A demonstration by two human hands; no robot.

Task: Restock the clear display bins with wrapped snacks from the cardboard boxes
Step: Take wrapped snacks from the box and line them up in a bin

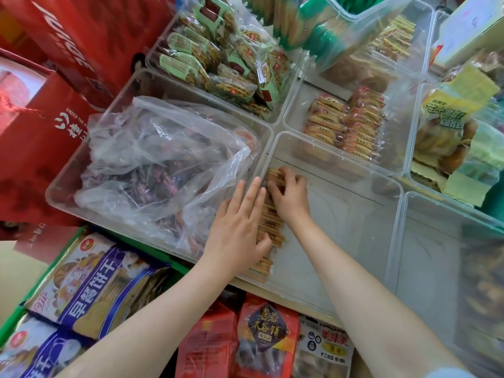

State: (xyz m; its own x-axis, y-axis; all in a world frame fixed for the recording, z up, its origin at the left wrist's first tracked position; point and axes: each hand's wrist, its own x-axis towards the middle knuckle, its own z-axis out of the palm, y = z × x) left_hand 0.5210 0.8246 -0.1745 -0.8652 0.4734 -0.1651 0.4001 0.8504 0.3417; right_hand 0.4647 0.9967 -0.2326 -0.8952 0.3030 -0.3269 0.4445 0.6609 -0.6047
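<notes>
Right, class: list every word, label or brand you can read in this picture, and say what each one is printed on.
"早餐饼干": blue and white biscuit pack, bottom left.
"UNDER THE": red box, left; its white characters are cut off.
"美味美": white snack pack, bottom.
Dark diamond label on the red bag: ornate, not surely readable.
Yellow bag, right: blurred.
Wrapped snacks in the clear bin: print too small.

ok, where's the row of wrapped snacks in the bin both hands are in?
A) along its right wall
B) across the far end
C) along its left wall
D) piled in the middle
C: the row of wrapped snacks stands on edge against the left wall of the clear bin, between left hand and right hand.
</notes>
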